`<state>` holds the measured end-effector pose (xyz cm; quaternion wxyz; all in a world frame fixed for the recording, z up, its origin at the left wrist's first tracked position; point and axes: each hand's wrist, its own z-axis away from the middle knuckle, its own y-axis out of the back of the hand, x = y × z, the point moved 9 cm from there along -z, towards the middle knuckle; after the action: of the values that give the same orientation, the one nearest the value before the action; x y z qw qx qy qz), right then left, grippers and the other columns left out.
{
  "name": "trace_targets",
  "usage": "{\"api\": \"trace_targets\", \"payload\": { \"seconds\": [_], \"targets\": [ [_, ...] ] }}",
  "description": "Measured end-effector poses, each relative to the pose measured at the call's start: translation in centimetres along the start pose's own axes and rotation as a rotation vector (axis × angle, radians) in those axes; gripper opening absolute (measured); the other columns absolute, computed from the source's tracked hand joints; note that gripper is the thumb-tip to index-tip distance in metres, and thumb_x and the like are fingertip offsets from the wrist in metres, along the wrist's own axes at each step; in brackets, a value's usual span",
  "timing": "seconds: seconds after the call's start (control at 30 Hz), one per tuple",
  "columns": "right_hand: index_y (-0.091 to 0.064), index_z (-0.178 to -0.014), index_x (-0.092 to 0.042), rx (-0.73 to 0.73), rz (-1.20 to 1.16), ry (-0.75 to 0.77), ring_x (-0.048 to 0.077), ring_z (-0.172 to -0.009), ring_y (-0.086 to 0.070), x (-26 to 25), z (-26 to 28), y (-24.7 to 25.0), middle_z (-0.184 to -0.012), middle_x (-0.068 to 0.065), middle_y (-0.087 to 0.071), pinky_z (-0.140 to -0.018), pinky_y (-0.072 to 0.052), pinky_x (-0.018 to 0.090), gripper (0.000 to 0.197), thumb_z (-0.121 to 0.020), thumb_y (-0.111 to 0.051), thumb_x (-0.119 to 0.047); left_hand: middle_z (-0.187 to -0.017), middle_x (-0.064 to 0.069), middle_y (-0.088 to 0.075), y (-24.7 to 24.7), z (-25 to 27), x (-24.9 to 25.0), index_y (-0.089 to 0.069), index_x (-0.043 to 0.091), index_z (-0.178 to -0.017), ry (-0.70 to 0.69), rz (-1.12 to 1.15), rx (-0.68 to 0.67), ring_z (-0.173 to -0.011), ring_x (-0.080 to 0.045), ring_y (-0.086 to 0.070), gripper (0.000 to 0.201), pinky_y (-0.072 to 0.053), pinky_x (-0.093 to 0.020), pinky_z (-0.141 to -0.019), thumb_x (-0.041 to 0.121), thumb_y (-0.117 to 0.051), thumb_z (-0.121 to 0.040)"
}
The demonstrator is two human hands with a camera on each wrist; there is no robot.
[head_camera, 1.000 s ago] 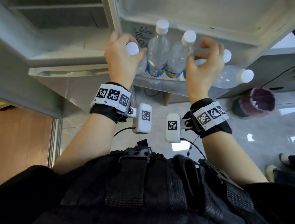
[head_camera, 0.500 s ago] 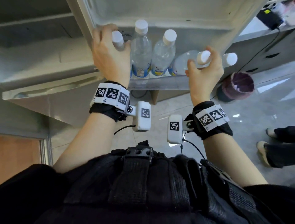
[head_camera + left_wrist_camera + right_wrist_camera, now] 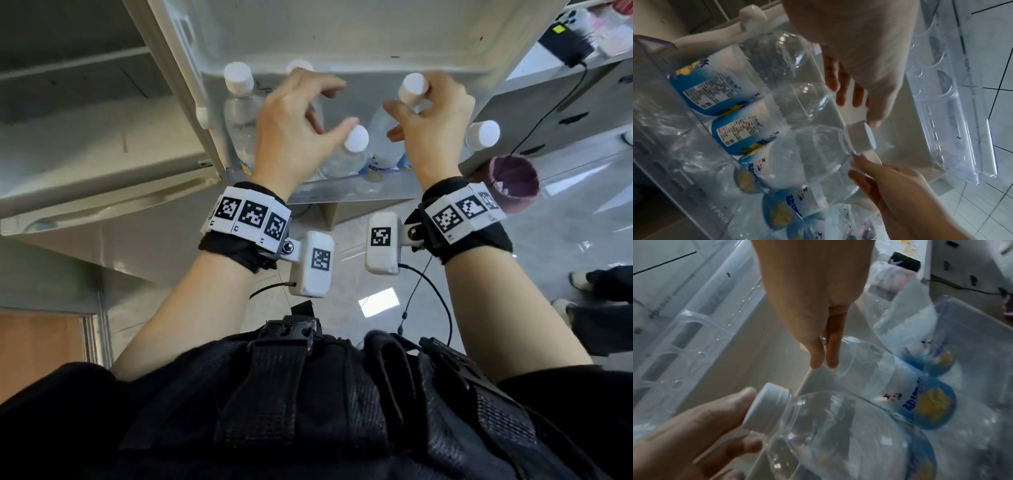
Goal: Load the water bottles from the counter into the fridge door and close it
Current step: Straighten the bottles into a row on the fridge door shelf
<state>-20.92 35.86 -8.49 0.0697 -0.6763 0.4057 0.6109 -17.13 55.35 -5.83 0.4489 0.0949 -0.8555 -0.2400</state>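
Observation:
The fridge door (image 3: 342,31) stands open, and its clear lower shelf (image 3: 346,197) holds several white-capped water bottles. The leftmost bottle (image 3: 239,113) stands upright. A bottle in the middle (image 3: 346,156) leans toward me. My left hand (image 3: 318,113) hovers over it, thumb against its cap (image 3: 859,138), fingers spread and loosely curved. My right hand (image 3: 428,109) grips the neck of the bottle beside it (image 3: 869,368), and its cap (image 3: 412,87) pokes out above the fingers. Another bottle (image 3: 483,134) leans out at the far right.
A clear egg tray (image 3: 937,97) sits higher on the door. The fridge's inner shelves (image 3: 85,137) are at left. A dark red bin (image 3: 510,181) stands on the tiled floor past the door. Another person's feet (image 3: 596,284) are at right. A cabled black device (image 3: 565,44) lies on the counter.
My left hand let go of the leftmost bottle and moved right to the leaning middle bottle's cap. My right hand has tipped its bottle up, so the cap now stands higher.

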Motion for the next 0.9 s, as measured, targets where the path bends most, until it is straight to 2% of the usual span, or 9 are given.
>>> {"api": "trace_targets", "payload": {
  "seconds": [0.13,0.2,0.27,0.37,0.47,0.57,0.7,0.77,0.9],
  "targets": [
    [-0.056,-0.094,-0.013,-0.066,0.045,-0.012,0.030,-0.072,-0.069,0.1,-1.1,0.2,-0.097,0.009,-0.060,-0.049,-0.056,0.023,0.024,-0.075,-0.071,-0.008,-0.100,0.001,-0.062,-2.5,0.2,0.6,-0.069,0.014,-0.099,-0.031,0.030,-0.150,-0.065,-0.011,-0.055,0.049,-0.050,-0.027,-0.065,0.045,-0.082,-0.064],
    [-0.060,-0.103,-0.010,-0.056,0.069,0.022,0.030,-0.082,-0.068,0.0,-0.9,1.1,-0.102,0.008,-0.062,-0.057,-0.061,0.033,0.033,-0.072,-0.071,-0.011,-0.098,-0.006,-0.065,-3.6,0.4,0.4,-0.070,0.014,-0.095,-0.037,-0.014,-0.201,-0.077,-0.014,-0.058,0.052,-0.050,-0.031,-0.069,0.048,-0.083,-0.059],
    [-0.062,-0.103,-0.010,-0.006,0.071,0.061,0.029,-0.083,-0.068,0.1,-0.5,2.4,-0.099,0.003,-0.065,-0.062,-0.060,0.041,0.034,-0.070,-0.069,-0.016,-0.092,-0.011,-0.065,-4.4,0.7,0.2,-0.071,0.012,-0.089,-0.021,-0.037,-0.195,-0.080,-0.016,-0.059,0.045,-0.047,-0.030,-0.071,0.042,-0.085,-0.059],
    [-0.066,-0.092,-0.011,0.120,0.092,0.123,0.022,-0.073,-0.068,0.0,0.2,4.9,-0.088,-0.001,-0.071,-0.069,-0.057,0.042,0.022,-0.072,-0.060,-0.020,-0.079,-0.016,-0.063,-4.0,0.2,-0.2,-0.069,0.006,-0.075,0.073,-0.044,-0.047,-0.068,-0.009,-0.050,0.027,-0.034,-0.020,-0.061,0.026,-0.082,-0.062],
    [-0.067,-0.082,-0.010,0.218,0.147,0.180,0.017,-0.073,-0.065,-0.3,0.8,7.1,-0.078,0.000,-0.071,-0.073,-0.051,0.032,0.016,-0.075,-0.057,-0.021,-0.076,-0.013,-0.067,-3.3,-0.7,0.2,-0.068,0.007,-0.071,0.150,-0.085,0.091,-0.069,-0.017,-0.057,0.015,-0.042,-0.025,-0.063,0.020,-0.073,-0.065],
    [-0.067,-0.078,-0.013,0.219,0.195,0.152,0.014,-0.072,-0.062,0.7,0.4,8.6,-0.076,0.002,-0.069,-0.065,-0.038,0.013,0.018,-0.076,-0.060,-0.030,-0.081,-0.006,-0.072,-3.1,-2.1,0.8,-0.071,0.011,-0.078,0.184,-0.111,0.154,-0.074,-0.019,-0.063,0.014,-0.047,-0.025,-0.068,0.020,-0.069,-0.067],
    [-0.068,-0.080,-0.015,0.156,0.187,0.116,-0.001,-0.066,-0.050,2.5,-0.3,9.8,-0.079,0.004,-0.066,-0.061,-0.034,0.008,0.036,-0.072,-0.067,-0.050,-0.093,-0.003,-0.074,-4.4,-3.4,0.1,-0.072,0.016,-0.091,0.253,-0.217,0.099,-0.088,-0.020,-0.064,0.022,-0.050,-0.029,-0.076,0.022,-0.068,-0.071],
    [-0.068,-0.082,-0.014,0.034,0.175,0.142,-0.007,-0.065,-0.046,3.3,0.0,9.0,-0.082,0.003,-0.065,-0.061,-0.035,0.006,0.041,-0.072,-0.068,-0.054,-0.096,-0.001,-0.073,-4.5,-3.1,-0.6,-0.071,0.018,-0.094,0.301,-0.239,0.125,-0.090,-0.018,-0.064,0.022,-0.049,-0.027,-0.078,0.021,-0.067,-0.072],
    [-0.069,-0.086,-0.012,-0.169,0.143,0.189,0.005,-0.080,-0.058,4.4,0.7,7.2,-0.091,0.007,-0.066,-0.072,-0.045,0.018,0.046,-0.071,-0.070,-0.055,-0.098,0.002,-0.071,-4.3,-2.4,-0.2,-0.069,0.020,-0.093,0.264,-0.285,0.211,-0.089,-0.014,-0.062,0.020,-0.042,-0.022,-0.072,0.026,-0.067,-0.074]
  ]
}}
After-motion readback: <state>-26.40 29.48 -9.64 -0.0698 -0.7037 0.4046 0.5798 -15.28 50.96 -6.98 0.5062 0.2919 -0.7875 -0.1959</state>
